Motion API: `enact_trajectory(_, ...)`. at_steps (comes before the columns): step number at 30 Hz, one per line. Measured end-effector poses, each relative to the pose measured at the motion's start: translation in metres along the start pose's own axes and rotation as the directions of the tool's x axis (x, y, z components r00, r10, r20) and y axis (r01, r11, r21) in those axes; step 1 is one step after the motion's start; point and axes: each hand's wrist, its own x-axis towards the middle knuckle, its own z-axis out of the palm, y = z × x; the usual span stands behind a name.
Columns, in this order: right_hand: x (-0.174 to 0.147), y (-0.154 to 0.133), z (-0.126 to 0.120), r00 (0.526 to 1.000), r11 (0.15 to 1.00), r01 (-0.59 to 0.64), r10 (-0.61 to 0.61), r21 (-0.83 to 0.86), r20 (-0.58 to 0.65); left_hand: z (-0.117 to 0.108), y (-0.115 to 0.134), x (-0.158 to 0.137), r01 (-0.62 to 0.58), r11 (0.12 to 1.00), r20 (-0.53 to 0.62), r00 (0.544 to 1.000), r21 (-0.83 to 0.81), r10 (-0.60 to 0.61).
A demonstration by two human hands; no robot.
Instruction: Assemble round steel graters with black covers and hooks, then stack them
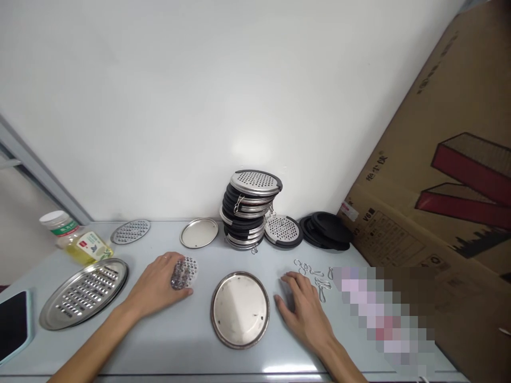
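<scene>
My left hand (159,284) is curled around the edge of a small round studded disc (190,271), partly see-through or shiny; I cannot tell its exact kind. My fingers cover its left side. In front of me, between the hands, a shallow round metal plate (240,308) lies flat with a raised rim and a few small marks. To its right, my right hand (300,306) rests on the table with fingers bent but apart, holding nothing. Several wire clips and rings (319,282) lie just beyond its fingertips.
At the back stands a leaning stack of round graters (251,213), with another grater (283,230) and black rings (326,230) beside it. A metal disc (198,233), oval grater plates (85,292), bottles (90,247) and a phone (14,324) are leftward. A cardboard box (399,213) borders the right.
</scene>
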Motion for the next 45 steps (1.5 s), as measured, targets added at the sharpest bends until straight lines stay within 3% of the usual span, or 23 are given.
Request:
enact_trajectory(8,0.001,-0.002,-0.003,1.000,1.000,0.000,0.000,0.000,0.000,0.013,-0.004,0.006,0.108,0.993,0.092,0.990,-0.037,-0.104)
enact_trajectory(16,0.000,0.000,0.000,1.000,1.000,0.019,-0.019,0.015,-0.009,0.014,0.018,-0.011,0.120,0.986,0.075,0.991,-0.112,-0.112)
enact_trajectory(21,0.000,0.000,0.000,0.999,1.000,0.027,-0.026,0.013,-0.029,0.013,0.031,-0.019,0.098,0.985,0.008,0.995,-0.140,-0.098)
enact_trajectory(27,0.001,-0.001,-0.001,0.999,1.000,0.020,-0.020,0.009,-0.030,0.000,0.046,-0.021,0.091,0.945,-0.027,0.994,-0.315,-0.105)
enact_trajectory(29,0.001,-0.001,-0.001,0.999,1.000,0.027,-0.027,0.009,-0.032,-0.006,0.061,-0.024,0.063,0.926,-0.031,0.996,-0.373,-0.080)
enact_trajectory(32,0.001,-0.001,-0.001,0.999,0.999,0.030,-0.030,0.011,-0.030,-0.011,0.095,-0.028,-0.064,0.903,-0.025,0.998,-0.425,0.059)
enact_trajectory(36,0.000,-0.001,-0.001,1.000,1.000,0.023,-0.023,0.017,-0.018,-0.004,0.134,-0.026,-0.167,0.900,0.053,0.977,-0.403,0.206)
enact_trajectory(45,0.001,-0.002,-0.004,1.000,0.998,0.008,-0.007,0.056,-0.010,0.016,0.154,-0.009,-0.212,0.945,0.137,0.958,-0.247,0.251)
